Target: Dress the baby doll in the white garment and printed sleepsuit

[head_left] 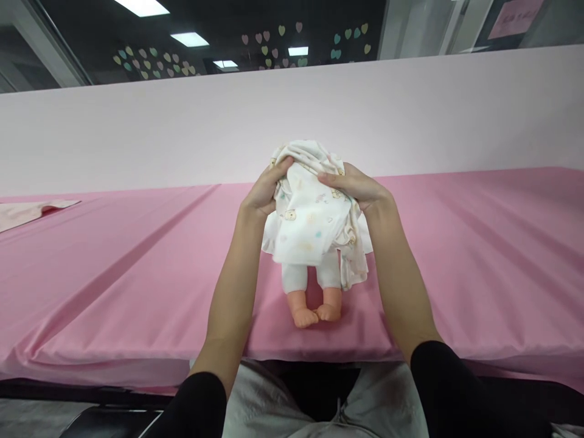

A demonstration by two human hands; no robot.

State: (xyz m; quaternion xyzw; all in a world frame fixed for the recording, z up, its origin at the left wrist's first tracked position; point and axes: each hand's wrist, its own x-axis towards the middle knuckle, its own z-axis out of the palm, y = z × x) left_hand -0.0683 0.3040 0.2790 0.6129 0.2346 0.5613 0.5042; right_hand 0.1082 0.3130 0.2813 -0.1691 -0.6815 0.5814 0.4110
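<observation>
A baby doll (329, 298) lies on the pink-covered table in front of me, its bare feet toward me and its legs in white cloth. White baby clothing (301, 225) with small bear and coloured-dot prints covers its head and most of its body. My left hand (270, 187) grips the bunched upper edge of this garment on the left, thumb on top. On the right side, my right hand (354, 185) pinches the same cloth with thumb on top and fingers behind. The doll's head is hidden under the fabric. One part of the garment hangs down by the doll's right-hand leg.
The pink tablecloth (137, 286) has long creases and reaches a front edge close to my lap. A folded pale cloth (31, 212) lies at the far left. Behind the table stands a white low wall (137, 140), with dark glass bearing heart stickers above it.
</observation>
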